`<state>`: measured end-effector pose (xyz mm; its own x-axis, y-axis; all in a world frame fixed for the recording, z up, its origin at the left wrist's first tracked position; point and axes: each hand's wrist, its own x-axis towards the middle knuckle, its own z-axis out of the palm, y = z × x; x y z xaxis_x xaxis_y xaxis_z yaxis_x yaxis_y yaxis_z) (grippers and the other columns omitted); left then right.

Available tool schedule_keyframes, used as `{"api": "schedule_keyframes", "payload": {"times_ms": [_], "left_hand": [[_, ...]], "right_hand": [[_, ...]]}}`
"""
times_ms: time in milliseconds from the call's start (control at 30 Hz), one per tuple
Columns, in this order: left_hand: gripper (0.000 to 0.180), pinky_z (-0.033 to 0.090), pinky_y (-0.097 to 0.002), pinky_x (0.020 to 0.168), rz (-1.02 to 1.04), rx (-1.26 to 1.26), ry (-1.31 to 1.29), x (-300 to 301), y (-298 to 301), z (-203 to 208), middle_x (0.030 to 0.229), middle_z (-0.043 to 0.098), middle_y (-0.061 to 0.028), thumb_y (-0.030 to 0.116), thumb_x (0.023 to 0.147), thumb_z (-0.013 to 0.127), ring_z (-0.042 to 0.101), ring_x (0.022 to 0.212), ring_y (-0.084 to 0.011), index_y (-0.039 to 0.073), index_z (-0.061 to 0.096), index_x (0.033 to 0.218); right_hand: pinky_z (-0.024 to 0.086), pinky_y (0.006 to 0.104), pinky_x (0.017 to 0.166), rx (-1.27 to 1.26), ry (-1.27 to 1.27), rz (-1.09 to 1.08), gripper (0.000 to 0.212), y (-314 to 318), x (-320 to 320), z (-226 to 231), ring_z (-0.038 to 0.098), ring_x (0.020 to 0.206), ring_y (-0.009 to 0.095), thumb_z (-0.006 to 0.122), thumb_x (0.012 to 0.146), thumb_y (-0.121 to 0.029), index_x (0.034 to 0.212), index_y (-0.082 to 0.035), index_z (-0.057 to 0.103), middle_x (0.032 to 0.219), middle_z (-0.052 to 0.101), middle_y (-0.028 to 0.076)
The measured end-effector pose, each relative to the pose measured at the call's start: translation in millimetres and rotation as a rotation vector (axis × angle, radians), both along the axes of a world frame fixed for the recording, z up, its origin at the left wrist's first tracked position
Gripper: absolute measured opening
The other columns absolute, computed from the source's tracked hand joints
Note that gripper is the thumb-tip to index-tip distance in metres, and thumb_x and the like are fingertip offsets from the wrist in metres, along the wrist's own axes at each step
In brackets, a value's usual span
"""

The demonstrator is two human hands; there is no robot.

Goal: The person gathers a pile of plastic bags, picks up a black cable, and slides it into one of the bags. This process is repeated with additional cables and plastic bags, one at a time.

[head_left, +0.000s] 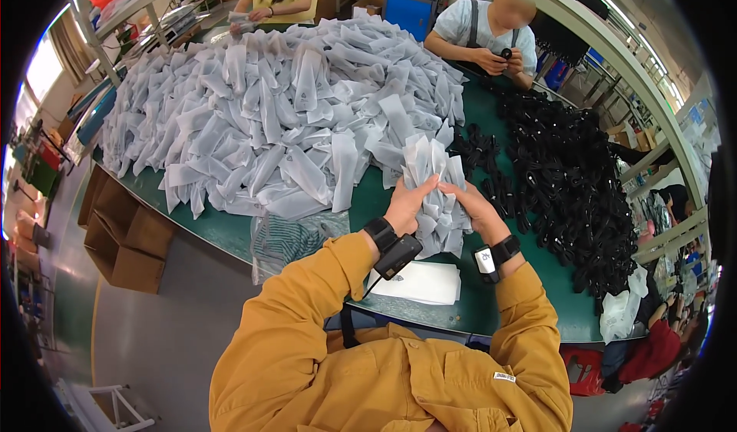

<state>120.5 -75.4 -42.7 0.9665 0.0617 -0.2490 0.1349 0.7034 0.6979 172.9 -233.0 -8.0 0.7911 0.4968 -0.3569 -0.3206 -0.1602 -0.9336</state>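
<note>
Between my two hands is a bundle of translucent white bags (434, 201), held upright over the front of the green table. My left hand (409, 205) grips its left side, the thumb laid across the front. My right hand (477, 208) closes on the right side, its thumb near the other one. What the bags contain is hidden. A large heap of similar white bags (269, 102) covers the table ahead and to the left. Just below the bundle lies a flat stack of white bags (418, 282), close to the table's front edge.
Black coiled cables (568, 178) are piled at the right. A clear plastic bag with green stripes (295, 240) lies at the front edge. Open cardboard boxes (127, 236) stand on the floor at left. Across the green table (368, 194), two people (491, 36) work with their hands.
</note>
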Motion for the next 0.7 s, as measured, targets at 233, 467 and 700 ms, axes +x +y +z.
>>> {"api": "schedule_keyframes", "payload": {"times_ms": [233,467,700], "left_hand": [[0.066,0.048,-0.0347,0.092,0.014,0.049,-0.096,-19,-9,31,0.119,0.059,-0.0105,0.021,0.083,0.079,0.059,0.109,-0.0201,0.002,0.042,0.134],[0.063,0.049,-0.0333,0.090,0.142,0.118,-0.155,-8,43,58,0.118,0.060,-0.0107,0.018,0.082,0.079,0.059,0.107,-0.0199,0.001,0.045,0.132],[0.063,0.049,-0.0361,0.094,0.347,0.025,-0.291,26,169,105,0.123,0.058,-0.0132,0.016,0.084,0.077,0.058,0.111,-0.0239,0.001,0.043,0.135]], "right_hand": [[0.044,0.0321,0.098,0.024,-0.126,-0.054,0.073,-7,-22,21,0.056,0.113,0.020,0.076,0.082,-0.031,0.139,0.001,0.044,0.130,0.057,0.011],[0.044,0.0297,0.095,0.040,-0.271,0.024,0.067,53,-7,63,0.056,0.111,0.017,0.076,0.083,-0.029,0.135,0.002,0.049,0.125,0.059,0.009],[0.043,0.0293,0.097,0.063,-0.509,0.280,0.071,195,63,114,0.055,0.112,0.016,0.075,0.082,-0.037,0.137,0.001,0.049,0.128,0.059,0.007]]}}
